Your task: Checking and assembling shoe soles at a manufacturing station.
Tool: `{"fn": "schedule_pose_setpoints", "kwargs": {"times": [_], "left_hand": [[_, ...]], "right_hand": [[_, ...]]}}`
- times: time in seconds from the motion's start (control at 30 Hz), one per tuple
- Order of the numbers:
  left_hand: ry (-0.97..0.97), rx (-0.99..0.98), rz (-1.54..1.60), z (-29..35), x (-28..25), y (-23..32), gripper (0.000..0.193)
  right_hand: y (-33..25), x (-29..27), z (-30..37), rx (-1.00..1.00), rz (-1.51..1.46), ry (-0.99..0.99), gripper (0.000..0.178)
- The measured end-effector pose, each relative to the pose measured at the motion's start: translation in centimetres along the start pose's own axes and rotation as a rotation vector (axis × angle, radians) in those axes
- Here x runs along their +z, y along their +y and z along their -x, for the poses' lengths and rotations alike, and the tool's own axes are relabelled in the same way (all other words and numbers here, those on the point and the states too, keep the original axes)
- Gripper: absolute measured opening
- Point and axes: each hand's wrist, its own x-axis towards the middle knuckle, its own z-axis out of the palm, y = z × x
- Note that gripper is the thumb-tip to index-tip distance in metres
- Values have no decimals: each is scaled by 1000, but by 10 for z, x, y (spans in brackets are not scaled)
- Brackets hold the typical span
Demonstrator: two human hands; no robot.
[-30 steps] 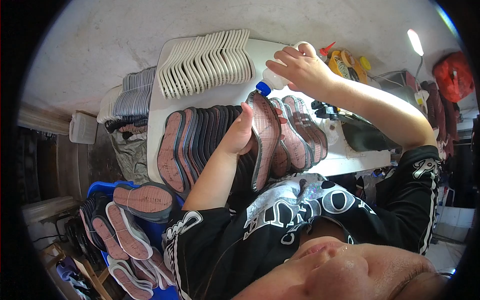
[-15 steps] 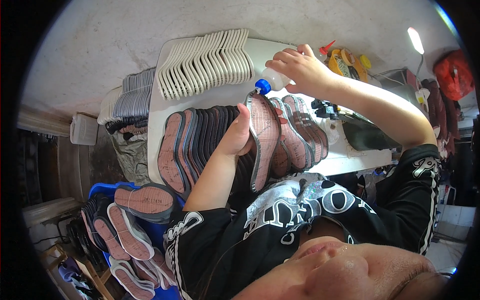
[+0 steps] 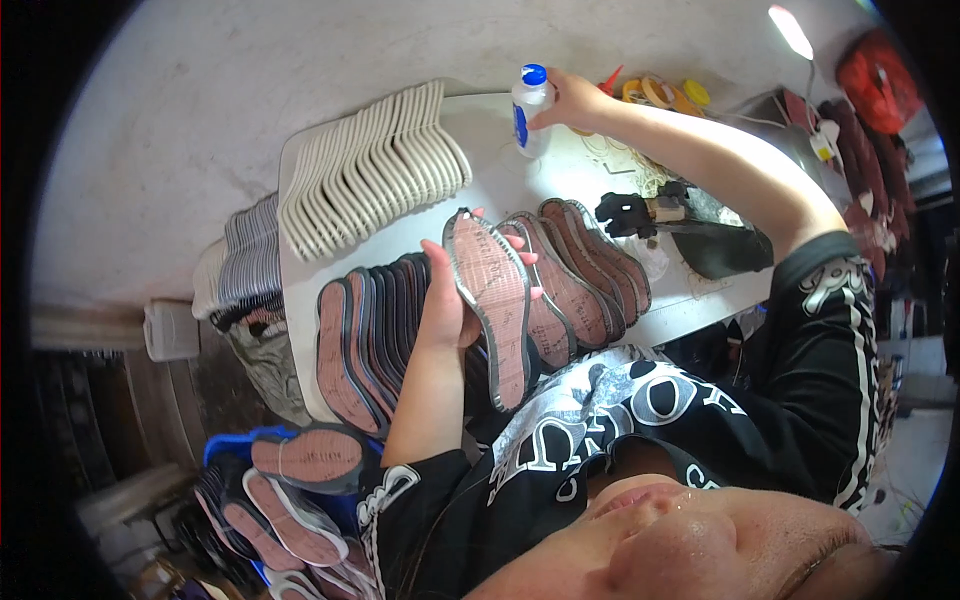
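My left hand (image 3: 447, 305) grips a shoe sole (image 3: 492, 290), its pink, grid-lined inner face turned up and its dark rim around it. A small white blob shows near the sole's far tip. My right hand (image 3: 572, 102) is wrapped round a white squeeze bottle (image 3: 531, 118) with a blue cap, held upright over the far part of the white table (image 3: 490, 150), apart from the sole. Whether the bottle's base touches the table, I cannot tell. Dark-rimmed soles (image 3: 345, 345) stand in a row left of my left hand, and more pink-faced soles (image 3: 590, 265) lean together to the right.
Cream-white soles (image 3: 375, 170) stand packed at the table's far left. A black object (image 3: 625, 213) and loose rubber bands (image 3: 650, 178) lie on the right. Behind them are a yellow basket (image 3: 660, 92) and a lit lamp (image 3: 790, 32). A blue crate (image 3: 213, 447) of soles stands lower left.
My right hand has carried the bottle away from the sole's tip, up and back, and turned it from tipped to upright. The sole stays in my left hand, slightly lower in view.
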Motion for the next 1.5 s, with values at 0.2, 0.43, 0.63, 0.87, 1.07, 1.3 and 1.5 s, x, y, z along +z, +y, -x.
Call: {"fn": "schedule_pose_setpoints", "kwargs": {"times": [0.2, 0.43, 0.63, 0.87, 1.07, 1.3, 1.5], "left_hand": [[35, -20, -49, 3, 2, 2, 89], [44, -45, -61, -5, 1, 0, 89], [111, -23, -44, 2, 3, 4, 86], [328, -83, -104, -10, -4, 4, 71], [325, -88, -109, -10, -6, 7, 64], [362, -105, -183, -12, -10, 7, 63], [376, -119, -204, -13, -12, 6, 67]], "right_hand": [[21, 8, -31, 84, -55, 37, 74], [-16, -35, 21, 424, -101, -294, 87], [-25, -97, 142, -318, 137, 197, 22], [43, -61, 256, -27, -226, 275, 19], [42, -31, 269, -196, -207, 591, 14], [24, -37, 252, -254, 40, 497, 11], [27, -39, 235, -395, 123, 463, 11]]}}
